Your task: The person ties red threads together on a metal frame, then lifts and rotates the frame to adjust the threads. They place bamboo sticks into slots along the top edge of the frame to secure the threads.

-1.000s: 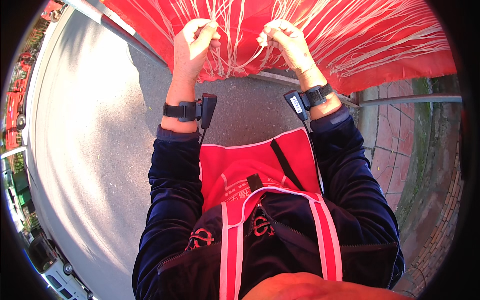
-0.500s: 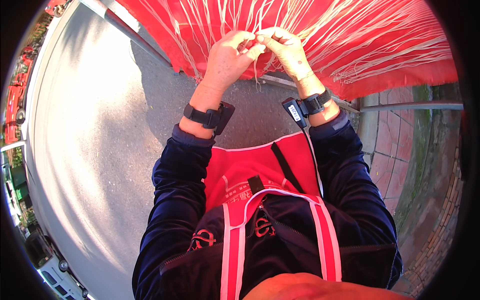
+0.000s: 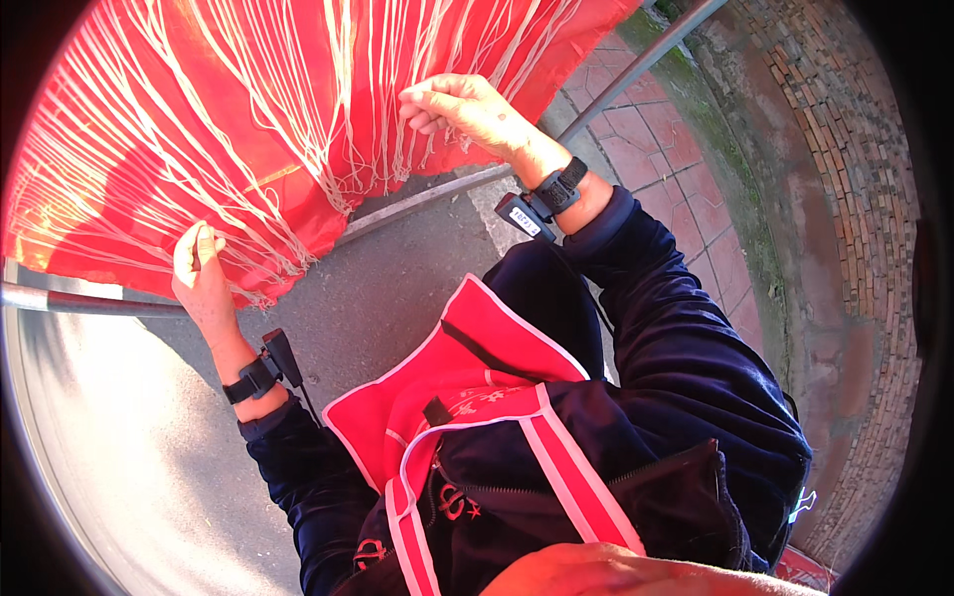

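Observation:
Long pale strings (image 3: 268, 84) hang in bunches over a red cloth (image 3: 373, 134), their loose ends gathered along its lower edge. My left hand (image 3: 202, 273) is at the cloth's lower left, thumb and fingers pressed together beside the strings. Higher up and further right, my right hand (image 3: 465, 107) is closed in front of the strings, fingers curled in toward the thumb. Whether either hand has a string between its fingertips is too small to tell. Each wrist carries a black strap with a small device.
A metal rail (image 3: 636, 74) runs past the cloth at the right, and another bar (image 3: 94, 301) sticks out at the left. Grey pavement (image 3: 397, 278) lies below. Reddish paving (image 3: 646, 149), a mossy strip and a brick wall (image 3: 874, 199) are on the right.
My hands were together at the strings and are now wide apart, the left one lower. The view has turned right, so the cloth sits further left and the brick wall shows more.

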{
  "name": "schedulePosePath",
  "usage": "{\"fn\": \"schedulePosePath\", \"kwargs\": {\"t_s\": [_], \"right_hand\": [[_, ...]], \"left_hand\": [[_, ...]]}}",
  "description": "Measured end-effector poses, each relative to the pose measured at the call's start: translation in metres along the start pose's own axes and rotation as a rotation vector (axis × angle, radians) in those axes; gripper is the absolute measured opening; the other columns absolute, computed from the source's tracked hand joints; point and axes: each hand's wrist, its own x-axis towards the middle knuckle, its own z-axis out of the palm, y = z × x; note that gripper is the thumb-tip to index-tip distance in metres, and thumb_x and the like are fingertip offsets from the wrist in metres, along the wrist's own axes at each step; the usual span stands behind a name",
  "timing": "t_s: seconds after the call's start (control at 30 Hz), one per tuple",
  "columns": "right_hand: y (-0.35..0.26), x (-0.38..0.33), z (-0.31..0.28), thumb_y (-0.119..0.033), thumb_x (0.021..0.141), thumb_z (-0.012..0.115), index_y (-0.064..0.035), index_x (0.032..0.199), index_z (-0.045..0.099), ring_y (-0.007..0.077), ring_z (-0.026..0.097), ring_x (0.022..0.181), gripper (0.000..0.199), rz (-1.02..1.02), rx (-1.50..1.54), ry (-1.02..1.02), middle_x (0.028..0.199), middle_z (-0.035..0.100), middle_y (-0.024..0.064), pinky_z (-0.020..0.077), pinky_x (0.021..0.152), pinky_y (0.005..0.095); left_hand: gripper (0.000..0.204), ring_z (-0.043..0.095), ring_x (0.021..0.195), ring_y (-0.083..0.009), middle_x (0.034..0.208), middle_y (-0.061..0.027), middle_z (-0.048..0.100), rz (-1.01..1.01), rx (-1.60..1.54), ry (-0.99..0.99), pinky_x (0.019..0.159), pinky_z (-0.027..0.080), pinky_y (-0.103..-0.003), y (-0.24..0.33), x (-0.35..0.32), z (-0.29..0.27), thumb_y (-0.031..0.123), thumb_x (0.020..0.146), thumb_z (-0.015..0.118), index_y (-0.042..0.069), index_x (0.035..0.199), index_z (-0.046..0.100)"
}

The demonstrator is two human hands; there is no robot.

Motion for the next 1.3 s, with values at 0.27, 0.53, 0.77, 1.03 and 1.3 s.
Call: {"fn": "schedulePosePath", "kwargs": {"t_s": [0.27,0.53,0.77,1.03,1.3], "right_hand": [[0.003,-0.011,0.032,-0.019,0.1,0.058,0.0,0.119,0.066,0.0159,0.068,0.089,0.028,0.04,0.105,-0.235,0.102,0.072,0.0096,0.0561,0.084,0.0307],[0.077,0.045,0.152,-0.022,0.101,0.057,-0.001,0.122,0.065,0.0133,0.066,0.094,0.031,0.163,-0.118,-0.75,0.105,0.07,0.0081,0.0531,0.085,0.0262],[0.085,0.117,0.195,-0.014,0.102,0.055,-0.0019,0.133,0.055,0.015,0.066,0.097,0.034,0.187,0.108,-0.899,0.107,0.068,0.0071,0.0547,0.084,0.0277],[0.059,0.16,0.242,-0.017,0.101,0.058,-0.0015,0.135,0.056,0.0113,0.065,0.097,0.038,-0.003,0.055,-0.944,0.112,0.067,0.0049,0.0532,0.086,0.0255],[0.017,0.141,0.257,-0.018,0.102,0.053,-0.0014,0.134,0.056,0.0162,0.067,0.101,0.037,0.02,0.052,-0.902,0.117,0.067,0.0104,0.0548,0.089,0.029]], "left_hand": [[0.021,0.069,0.086,-0.0142,0.098,-0.0087,0.072,-0.089,-0.296,-0.052,0.077,0.053,-0.027,-0.01,-0.018,-0.002,0.012,0.098,0.061,-0.002,0.112,0.068],[0.022,0.068,0.086,-0.0129,0.099,-0.006,0.072,-0.183,-0.253,-0.067,0.079,0.052,-0.027,0.012,-0.07,-0.04,0.02,0.101,0.058,0.004,0.112,0.069],[0.023,0.067,0.087,-0.0139,0.099,-0.0081,0.071,-0.509,-0.197,0.014,0.08,0.051,-0.028,0.008,-0.101,-0.046,0.02,0.101,0.058,0.003,0.112,0.067],[0.022,0.067,0.086,-0.015,0.097,-0.0079,0.07,-0.792,-0.302,-0.007,0.08,0.051,-0.028,0.016,-0.127,-0.033,0.019,0.1,0.059,0.001,0.11,0.067],[0.021,0.063,0.089,-0.0105,0.097,-0.0032,0.067,-1.006,-0.435,-0.138,0.082,0.051,-0.027,0.019,-0.162,0.002,0.016,0.097,0.063,-0.001,0.109,0.066]]}}
